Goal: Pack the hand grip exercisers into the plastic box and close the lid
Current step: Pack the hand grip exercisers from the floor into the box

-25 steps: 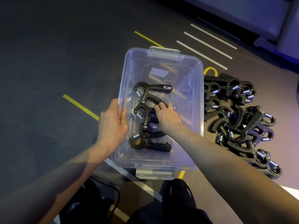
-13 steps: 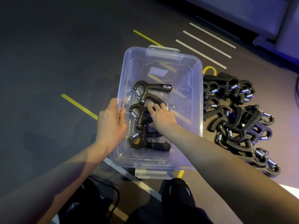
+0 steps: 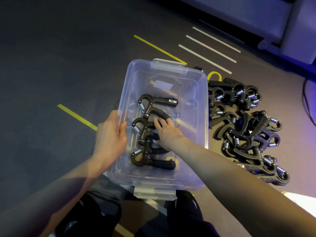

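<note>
A clear plastic box (image 3: 204, 117) stands open on the dark floor in front of me. Three black hand grip exercisers with silver springs lie in it: one at the far side (image 3: 153, 102), one in the middle (image 3: 142, 130), one nearest me (image 3: 151, 161). My left hand (image 3: 111, 139) grips the box's left wall, thumb inside the rim. My right hand (image 3: 168, 133) is inside the box, its fingers laid fairly straight over the middle exerciser's handles. A pile of several more exercisers (image 3: 242, 127) lies on the floor right of the box. No lid is in view.
Grey latches sit at the box's near end (image 3: 154, 194) and far end (image 3: 168, 63). Yellow tape (image 3: 77, 117) and white tape lines (image 3: 205, 59) mark the floor. My dark shoes (image 3: 184, 207) are just below the box. A pale piece of furniture (image 3: 273, 17) stands far right.
My right hand has slid left inside the box, and the middle exerciser has shifted left with it. My left hand has kept its hold on the wall.
</note>
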Demonstrator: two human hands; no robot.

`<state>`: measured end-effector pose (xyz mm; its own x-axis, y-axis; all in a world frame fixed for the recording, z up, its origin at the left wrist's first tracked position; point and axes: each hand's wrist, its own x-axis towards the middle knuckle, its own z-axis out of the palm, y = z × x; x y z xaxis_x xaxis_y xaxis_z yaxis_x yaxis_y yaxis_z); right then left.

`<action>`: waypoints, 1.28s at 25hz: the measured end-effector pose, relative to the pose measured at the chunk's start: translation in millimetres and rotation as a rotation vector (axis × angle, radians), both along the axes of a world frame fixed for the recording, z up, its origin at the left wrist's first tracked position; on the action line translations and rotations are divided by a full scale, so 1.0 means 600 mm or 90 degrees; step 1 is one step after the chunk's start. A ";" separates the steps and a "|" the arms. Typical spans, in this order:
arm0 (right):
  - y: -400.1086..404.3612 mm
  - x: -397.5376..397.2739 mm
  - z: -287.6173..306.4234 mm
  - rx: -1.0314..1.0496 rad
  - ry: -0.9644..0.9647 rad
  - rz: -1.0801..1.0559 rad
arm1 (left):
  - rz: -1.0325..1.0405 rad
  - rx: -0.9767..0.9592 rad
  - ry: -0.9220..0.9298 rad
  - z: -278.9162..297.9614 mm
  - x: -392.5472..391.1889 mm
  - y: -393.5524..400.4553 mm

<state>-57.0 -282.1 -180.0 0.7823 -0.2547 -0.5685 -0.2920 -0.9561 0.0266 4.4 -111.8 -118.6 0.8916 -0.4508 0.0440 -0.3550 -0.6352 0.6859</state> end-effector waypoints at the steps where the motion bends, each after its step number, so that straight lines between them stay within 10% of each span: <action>1: 0.003 -0.004 -0.001 -0.003 0.004 -0.001 | -0.001 0.000 0.001 0.000 -0.002 0.002; 10: 0.016 -0.009 0.036 0.054 -0.040 -0.030 | 0.029 -0.001 0.027 0.004 -0.014 0.013; 17: -0.032 -0.187 0.153 0.161 -0.691 -0.135 | -0.009 -0.023 0.019 0.011 -0.016 0.007; 22: -0.118 -0.323 0.059 0.055 -0.565 -0.442 | -0.008 -0.032 0.036 0.006 -0.036 -0.026; 32: -0.257 -0.371 -0.026 0.018 -0.336 -0.611 | -0.043 -0.047 0.038 -0.002 -0.075 -0.087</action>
<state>-279.7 -436.2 -195.4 0.4119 -0.8803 -0.2354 -0.8838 -0.3230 -0.3385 -40.3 -164.1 -119.8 0.8615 -0.5070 0.0266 -0.3520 -0.5586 0.7510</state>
